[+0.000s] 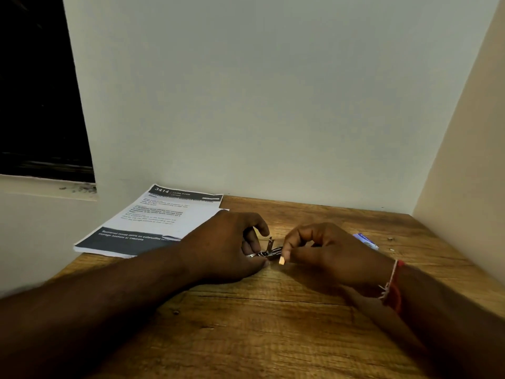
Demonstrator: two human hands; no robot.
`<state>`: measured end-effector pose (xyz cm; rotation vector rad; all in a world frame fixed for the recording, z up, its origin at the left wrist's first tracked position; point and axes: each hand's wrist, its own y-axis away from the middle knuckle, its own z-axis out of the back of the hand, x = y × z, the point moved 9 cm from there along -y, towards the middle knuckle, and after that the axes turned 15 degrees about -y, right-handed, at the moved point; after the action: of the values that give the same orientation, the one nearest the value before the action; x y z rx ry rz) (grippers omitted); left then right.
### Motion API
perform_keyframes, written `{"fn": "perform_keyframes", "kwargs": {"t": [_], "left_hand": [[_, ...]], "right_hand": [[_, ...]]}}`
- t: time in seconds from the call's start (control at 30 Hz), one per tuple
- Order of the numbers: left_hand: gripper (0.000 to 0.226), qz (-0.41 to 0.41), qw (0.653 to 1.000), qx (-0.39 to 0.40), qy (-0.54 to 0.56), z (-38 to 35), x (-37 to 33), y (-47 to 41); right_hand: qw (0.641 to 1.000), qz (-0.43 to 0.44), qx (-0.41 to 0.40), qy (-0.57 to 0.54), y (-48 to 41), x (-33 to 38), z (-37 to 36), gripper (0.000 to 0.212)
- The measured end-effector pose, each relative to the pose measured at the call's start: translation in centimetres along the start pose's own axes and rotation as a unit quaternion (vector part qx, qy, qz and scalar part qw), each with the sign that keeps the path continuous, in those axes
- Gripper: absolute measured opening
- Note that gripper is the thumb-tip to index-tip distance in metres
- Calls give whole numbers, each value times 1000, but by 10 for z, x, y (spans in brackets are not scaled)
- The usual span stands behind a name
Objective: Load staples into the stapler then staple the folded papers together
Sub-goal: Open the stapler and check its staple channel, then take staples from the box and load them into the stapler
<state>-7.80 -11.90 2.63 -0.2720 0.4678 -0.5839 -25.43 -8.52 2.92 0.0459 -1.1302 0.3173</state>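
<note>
A small metal stapler lies on the wooden table between my hands, its top part lifted open. My left hand grips its left end against the table. My right hand pinches at the stapler's right end with thumb and forefinger; whether a staple strip sits between those fingers is too small to tell. A stack of printed papers with dark header bands lies flat at the back left, touching the wall. A small blue-and-white staple box lies behind my right hand, partly hidden.
Walls close the table at the back and on the right. A dark window opening with a sill is at the upper left. A red and white thread band circles my right wrist. Small specks lie on the wood near the box.
</note>
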Motion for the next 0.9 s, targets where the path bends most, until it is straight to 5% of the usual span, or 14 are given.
{"fn": "perform_keyframes", "kwargs": {"t": [0.37, 0.53, 0.67, 0.9], "left_hand": [[37, 10, 1000, 4, -20, 2, 6, -2], [40, 17, 1000, -15, -7, -2, 12, -3], [47, 18, 999, -29, -3, -3, 16, -6], [56, -10, 994, -104, -38, 15, 6, -3]], "right_hand": [[992, -24, 71, 104, 1, -12, -2, 10], [988, -9, -94, 120, -5, -13, 61, 6], [924, -79, -300, 222, 4, -43, 157, 16], [928, -193, -248, 200, 10, -88, 179, 34]]}}
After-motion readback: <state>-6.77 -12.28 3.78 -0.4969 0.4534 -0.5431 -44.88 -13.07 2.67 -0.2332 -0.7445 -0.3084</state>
